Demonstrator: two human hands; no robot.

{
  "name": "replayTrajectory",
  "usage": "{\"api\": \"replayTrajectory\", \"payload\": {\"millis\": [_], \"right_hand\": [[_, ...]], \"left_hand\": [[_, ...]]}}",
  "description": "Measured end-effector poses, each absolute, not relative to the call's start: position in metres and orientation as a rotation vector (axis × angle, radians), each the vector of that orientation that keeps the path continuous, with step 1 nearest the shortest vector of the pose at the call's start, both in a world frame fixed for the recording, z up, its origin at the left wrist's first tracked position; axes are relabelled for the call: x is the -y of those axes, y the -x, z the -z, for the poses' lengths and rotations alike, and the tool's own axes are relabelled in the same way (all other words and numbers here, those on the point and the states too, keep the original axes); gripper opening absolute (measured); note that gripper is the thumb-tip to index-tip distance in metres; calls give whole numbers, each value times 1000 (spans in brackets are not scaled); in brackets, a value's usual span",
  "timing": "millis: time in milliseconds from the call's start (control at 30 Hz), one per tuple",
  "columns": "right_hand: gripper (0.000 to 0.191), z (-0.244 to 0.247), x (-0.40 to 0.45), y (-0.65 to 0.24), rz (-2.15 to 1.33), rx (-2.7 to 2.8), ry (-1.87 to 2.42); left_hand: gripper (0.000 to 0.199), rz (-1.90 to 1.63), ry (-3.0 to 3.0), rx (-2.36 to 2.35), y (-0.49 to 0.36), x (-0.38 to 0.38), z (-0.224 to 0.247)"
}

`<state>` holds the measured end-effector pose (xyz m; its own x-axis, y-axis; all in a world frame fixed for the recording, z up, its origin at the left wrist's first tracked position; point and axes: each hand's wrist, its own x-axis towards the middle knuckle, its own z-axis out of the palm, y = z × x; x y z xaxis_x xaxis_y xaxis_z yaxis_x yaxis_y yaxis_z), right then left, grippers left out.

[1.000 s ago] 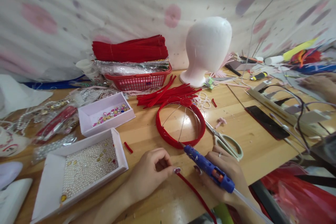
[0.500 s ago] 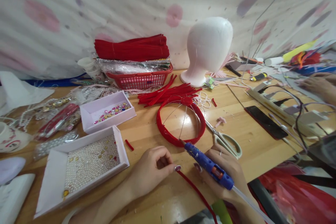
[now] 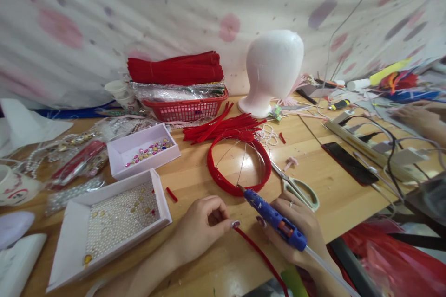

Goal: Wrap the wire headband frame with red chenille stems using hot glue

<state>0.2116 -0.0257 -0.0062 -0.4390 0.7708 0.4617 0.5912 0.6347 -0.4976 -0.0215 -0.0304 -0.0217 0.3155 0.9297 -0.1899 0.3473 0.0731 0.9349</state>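
My left hand is closed, with thumb and fingertips pinching the end of a thin red velvety strip, which trails down to the bottom edge. In my right hand is a blue glue gun with a clear glue stick running out of its back. The gun's nozzle touches or nearly touches the near rim of a red wrapped hoop. Thin wires cross the hoop's inside, and a red round piece sits at its far side. Scissors lie beside my right hand.
At left stand a white box of pearl beads and a smaller white box of gems. Behind are red strips, a red basket and a white foam head. At right lie a phone, a power strip and another person's hand.
The view has shifted slightly. Both hands keep their grips, and the glue gun's nozzle stays at the hoop's near rim.
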Motion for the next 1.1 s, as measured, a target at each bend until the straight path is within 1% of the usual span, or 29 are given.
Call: {"api": "replayTrajectory", "payload": {"millis": [233,367,533,633,767,833,1000,1033,1100], "right_hand": [[11,5,25,-206,-309,2207,1041],[13,6,25,-205,-362,2232,1036],[8,6,26,-202,-309,2119,1038],[3,7,26,-207,-228,1962,1136],[13,7,22,-228,-161,1774,1404],[17,3,21,-240,-276,1788,1492],[25,-8,30,-253,-763,1899,1508],[27,-8,32,-255,-797,1866,1518],[34,-7,34,-263,-754,1721,1605]], "left_hand": [[19,-661,-1493,-1250,20,30,21],[18,-658,-1491,-1250,20,31,23],[17,-674,-1464,-1238,20,32,26],[14,-674,-1450,-1239,20,32,26],[12,-672,-1412,-1252,19,33,26],[12,-670,-1394,-1255,19,33,25],[12,-643,-1369,-1257,20,33,26],[13,-640,-1361,-1260,20,34,26],[14,-641,-1346,-1260,19,34,27]]}}
